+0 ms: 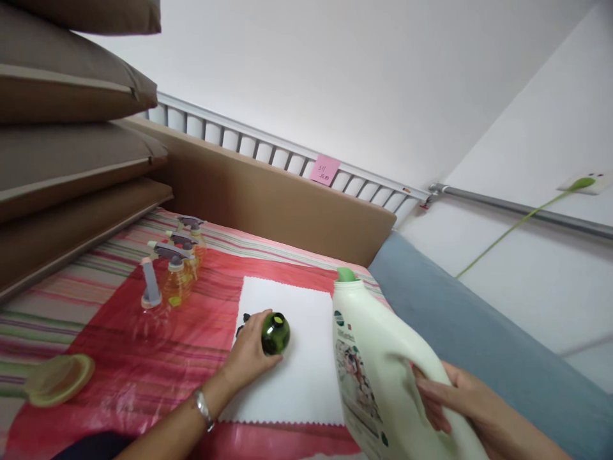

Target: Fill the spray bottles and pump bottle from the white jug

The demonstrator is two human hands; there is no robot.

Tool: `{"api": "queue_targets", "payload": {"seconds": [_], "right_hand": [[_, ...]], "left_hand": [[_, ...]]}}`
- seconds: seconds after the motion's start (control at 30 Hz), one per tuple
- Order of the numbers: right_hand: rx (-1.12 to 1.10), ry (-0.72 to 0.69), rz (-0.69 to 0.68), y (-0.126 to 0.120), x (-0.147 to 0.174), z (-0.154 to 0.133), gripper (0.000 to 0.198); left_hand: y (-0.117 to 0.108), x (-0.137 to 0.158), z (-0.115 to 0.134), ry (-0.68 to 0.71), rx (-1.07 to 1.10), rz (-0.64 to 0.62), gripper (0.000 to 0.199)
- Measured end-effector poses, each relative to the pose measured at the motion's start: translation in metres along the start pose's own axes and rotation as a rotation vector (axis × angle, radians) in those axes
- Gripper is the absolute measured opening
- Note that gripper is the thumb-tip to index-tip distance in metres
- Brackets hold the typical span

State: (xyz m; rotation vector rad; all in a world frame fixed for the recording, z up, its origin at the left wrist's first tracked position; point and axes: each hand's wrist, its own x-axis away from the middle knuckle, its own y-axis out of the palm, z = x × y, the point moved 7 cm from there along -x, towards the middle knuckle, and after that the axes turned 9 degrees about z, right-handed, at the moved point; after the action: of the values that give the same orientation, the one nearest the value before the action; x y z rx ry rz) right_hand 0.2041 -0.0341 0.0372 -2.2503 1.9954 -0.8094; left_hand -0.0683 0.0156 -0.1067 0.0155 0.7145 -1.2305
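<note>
My left hand (253, 351) is wrapped round a small dark green bottle (276, 340) with an uncapped mouth, over a white cloth (311, 377) with zigzag edges. My right hand (460, 399) grips the handle of a large pale green detergent jug (383, 345). The jug leans a little to the left, and its neck shows a brighter green spout (347, 275) with no cap on it. Beside my left fingers lies a small black item (241, 324), partly hidden by the hand; its kind is unclear.
Left of the cloth stands a row of clear spray bottles (176, 284), several with yellow liquid. A pale yellow-green round lid (60, 380) lies nearer me. Red plastic sheeting (201, 358) covers the striped bedding. Stacked brown cushions (71, 147) rise at left; a brown headboard (268, 198) stands behind.
</note>
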Motion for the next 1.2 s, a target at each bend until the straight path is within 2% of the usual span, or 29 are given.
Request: {"api": "queue_targets", "payload": {"seconds": [0.13,0.23,0.5,0.77,1.2], "right_hand": [[0.393,-0.125,0.012,-0.004,-0.019,-0.011,0.035],[0.592,-0.195,0.006,-0.003,-0.03,-0.02,0.034],[0.786,-0.244,0.003,0.013,-0.033,-0.039,0.033],[0.992,-0.401,0.006,0.017,-0.04,-0.047,0.027],[1.14,-0.386,0.026,0.018,-0.044,-0.051,0.035]], "left_hand": [[0.0,-0.001,-0.009,-0.009,-0.052,-0.088,0.075],[0.002,0.001,-0.011,-0.021,-0.089,-0.13,0.077],[0.001,0.0,-0.009,-0.041,-0.101,-0.151,0.078],[0.001,0.001,-0.006,-0.048,-0.126,-0.162,0.078],[0.003,0.002,-0.008,-0.062,-0.146,-0.185,0.08]]}}
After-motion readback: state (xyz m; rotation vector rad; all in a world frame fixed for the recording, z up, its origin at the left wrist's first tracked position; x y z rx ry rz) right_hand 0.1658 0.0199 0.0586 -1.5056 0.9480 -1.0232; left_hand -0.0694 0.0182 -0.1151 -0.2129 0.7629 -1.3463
